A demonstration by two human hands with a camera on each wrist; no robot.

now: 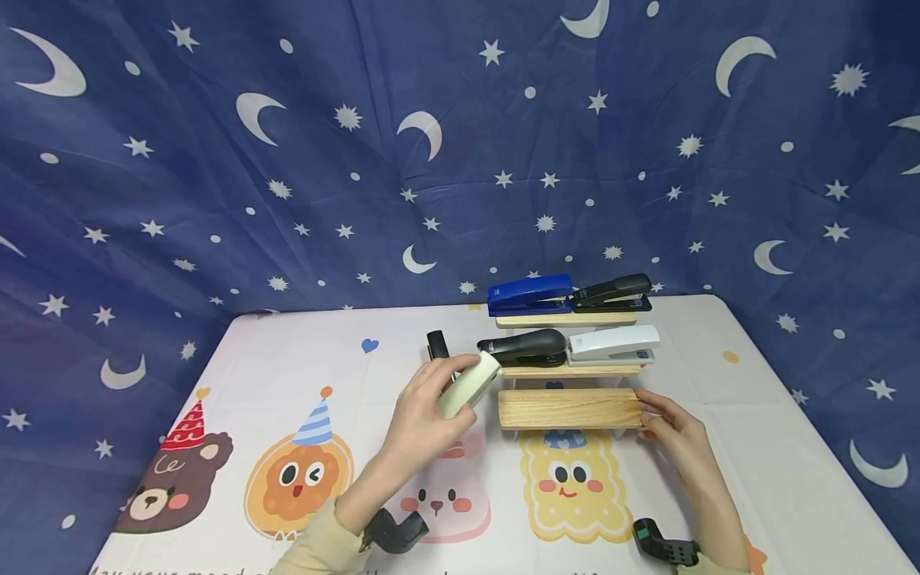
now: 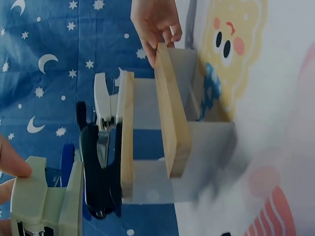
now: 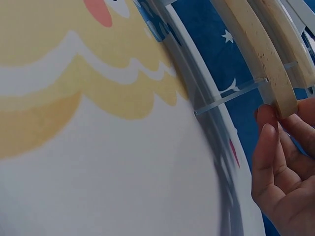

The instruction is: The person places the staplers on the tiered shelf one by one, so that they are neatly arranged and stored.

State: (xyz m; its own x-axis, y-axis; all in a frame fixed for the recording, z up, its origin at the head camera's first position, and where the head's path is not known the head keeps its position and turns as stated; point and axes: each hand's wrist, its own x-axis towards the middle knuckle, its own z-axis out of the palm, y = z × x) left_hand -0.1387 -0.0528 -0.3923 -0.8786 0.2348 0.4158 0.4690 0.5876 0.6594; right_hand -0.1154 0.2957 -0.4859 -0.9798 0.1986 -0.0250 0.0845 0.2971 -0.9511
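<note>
My left hand (image 1: 426, 409) grips a pale green stapler (image 1: 469, 385), held tilted just left of a tiered stand with wooden shelves. The same stapler (image 2: 47, 196) fills the lower left of the left wrist view. With thumb and fingers, my right hand (image 1: 676, 435) pinches the right end of the lowest wooden shelf (image 1: 568, 410), whose top is bare. In the right wrist view, the fingers (image 3: 268, 147) hold the shelf's end. On the middle shelf (image 1: 575, 371) sit a black stapler (image 1: 528, 345) and a white stapler (image 1: 612, 344).
A blue stapler (image 1: 529, 295) and another black stapler (image 1: 614, 292) stand on the top shelf (image 1: 564, 321). Behind my left hand, a black object (image 1: 436, 344) shows partly. Clear side panels (image 2: 211, 152) support the shelves. A starry blue curtain (image 1: 359, 160) hangs behind the table.
</note>
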